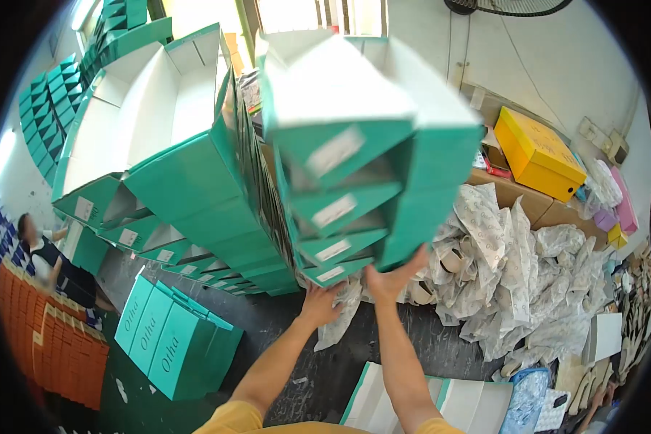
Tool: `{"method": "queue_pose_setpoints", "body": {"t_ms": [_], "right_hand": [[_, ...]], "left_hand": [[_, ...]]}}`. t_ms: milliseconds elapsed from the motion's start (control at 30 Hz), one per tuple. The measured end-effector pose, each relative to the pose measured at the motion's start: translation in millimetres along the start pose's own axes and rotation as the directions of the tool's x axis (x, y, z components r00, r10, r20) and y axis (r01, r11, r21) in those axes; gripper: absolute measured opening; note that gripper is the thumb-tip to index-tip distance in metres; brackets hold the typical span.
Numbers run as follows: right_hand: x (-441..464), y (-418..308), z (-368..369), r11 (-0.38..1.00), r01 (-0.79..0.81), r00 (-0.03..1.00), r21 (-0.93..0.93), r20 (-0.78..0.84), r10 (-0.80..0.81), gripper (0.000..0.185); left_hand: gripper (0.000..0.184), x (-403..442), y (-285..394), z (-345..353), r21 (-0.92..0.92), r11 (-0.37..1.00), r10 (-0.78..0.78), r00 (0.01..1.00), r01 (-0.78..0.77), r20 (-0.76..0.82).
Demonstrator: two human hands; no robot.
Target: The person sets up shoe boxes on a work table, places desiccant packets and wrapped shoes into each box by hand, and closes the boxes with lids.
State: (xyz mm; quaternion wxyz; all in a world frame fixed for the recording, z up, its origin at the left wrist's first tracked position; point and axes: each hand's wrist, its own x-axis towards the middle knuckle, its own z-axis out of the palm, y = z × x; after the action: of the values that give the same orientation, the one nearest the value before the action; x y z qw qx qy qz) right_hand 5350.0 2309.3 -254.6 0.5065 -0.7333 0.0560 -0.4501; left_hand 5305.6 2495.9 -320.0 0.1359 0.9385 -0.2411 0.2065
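Observation:
My two hands carry a tall stack of nested teal shoe boxes (pixel 441 173) with white insides and small white end labels. The stack is tilted and its top is blurred. My left hand (pixel 321 304) is under the bottom left corner, fingers partly hidden by the boxes. On the lower right side, my right hand (pixel 399 276) grips the bottom box, thumb and fingers spread along it. Close on the left stand more stacks of open teal boxes (pixel 188 181). Below my right forearm lies an open teal box part (pixel 470 405) with a white inside.
Paper-wrapped shoes (pixel 499 267) are heaped at right. A yellow box (pixel 539 153) sits on cartons behind them. Closed teal boxes marked Otha (pixel 173 336) stand on the floor at left, near orange boxes (pixel 65 343). A person (pixel 54 264) is at far left. A fan (pixel 513 6) hangs above.

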Motion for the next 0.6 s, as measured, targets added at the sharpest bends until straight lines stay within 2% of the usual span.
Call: {"method": "queue_pose_setpoints", "body": {"t_ms": [33, 67, 100, 133, 167, 200, 233, 267, 300, 333, 367, 433, 500, 533, 567, 600], "right_hand": [[-22, 11, 5, 1.000, -0.009, 0.999, -0.025, 0.050, 0.010, 0.117], [-39, 13, -6, 1.000, -0.010, 0.999, -0.024, 0.044, 0.011, 0.117], [-53, 17, -16, 0.999, 0.009, 0.986, -0.034, 0.164, -0.004, 0.112], [-63, 20, -24, 0.999, 0.027, 0.958, -0.046, 0.287, -0.012, 0.106], [-64, 35, -35, 0.998, 0.024, 0.958, -0.050, 0.286, -0.009, 0.106], [-62, 57, -50, 0.999, -0.028, 0.949, -0.024, 0.313, 0.034, 0.102], [-66, 68, -64, 0.996, -0.089, 0.935, -0.005, 0.344, 0.086, 0.099], [-44, 45, -75, 0.933, -0.250, 0.943, 0.259, 0.284, 0.174, 0.090], [6, -3, -82, 0.780, -0.354, 0.934, 0.516, 0.238, 0.266, 0.082], [43, -48, -94, 0.719, -0.384, 0.918, 0.579, 0.324, 0.230, 0.078], [76, -90, -102, 0.651, -0.418, 0.897, 0.634, 0.403, 0.184, 0.074], [133, -145, -92, 0.892, -0.274, 0.815, 0.359, 0.579, 0.017, 0.079], [177, -189, -70, 0.999, -0.043, 0.695, 0.020, 0.719, 0.016, 0.070], [191, -193, -51, 0.999, -0.032, 0.694, 0.022, 0.720, 0.006, 0.070], [202, -189, -29, 0.940, 0.188, 0.695, -0.286, 0.714, 0.078, 0.060], [207, -182, -13, 0.743, 0.378, 0.717, -0.553, 0.683, 0.144, 0.052]], "left_hand": [[0.058, -15, 3, -3, 0.002, 1.000, 0.008, 1.000, -0.008, 0.002], [0.059, -31, 4, -4, -0.213, 0.962, -0.178, 0.984, 0.169, -0.021], [0.061, -42, -1, -4, -0.416, 0.851, -0.355, 0.935, 0.320, -0.007], [0.061, -58, -8, -3, -0.413, 0.853, -0.352, 0.936, 0.318, -0.007], [0.057, -74, -14, -1, -0.728, 0.549, -0.585, 0.811, 0.410, 0.014], [0.053, -83, -15, 1, -0.919, 0.143, -0.754, 0.642, 0.367, 0.139], [0.053, -80, -7, -14, -0.915, 0.132, -0.753, 0.639, 0.381, 0.157], [0.050, -66, 8, -45, -0.943, 0.079, -0.738, 0.655, 0.322, 0.162], [0.048, -52, 14, -62, -0.967, 0.030, -0.722, 0.675, 0.251, 0.153], [0.048, -49, 12, -63, -0.966, 0.023, -0.718, 0.677, 0.256, 0.162], [0.052, -48, 8, -62, -0.971, 0.040, -0.678, 0.720, 0.237, 0.148], [0.056, -46, -2, -59, -0.977, 0.062, -0.627, 0.769, 0.206, 0.122], [0.065, -48, -5, -54, -0.966, 0.076, -0.649, 0.748, 0.249, 0.141], [0.065, -49, -3, -53, -0.968, 0.074, -0.651, 0.747, 0.238, 0.133], [0.070, -49, 2, -53, -0.967, 0.099, -0.682, 0.724, 0.236, 0.107], [0.076, -46, 6, -53, -0.964, 0.123, -0.709, 0.700, 0.236, 0.081]]}}
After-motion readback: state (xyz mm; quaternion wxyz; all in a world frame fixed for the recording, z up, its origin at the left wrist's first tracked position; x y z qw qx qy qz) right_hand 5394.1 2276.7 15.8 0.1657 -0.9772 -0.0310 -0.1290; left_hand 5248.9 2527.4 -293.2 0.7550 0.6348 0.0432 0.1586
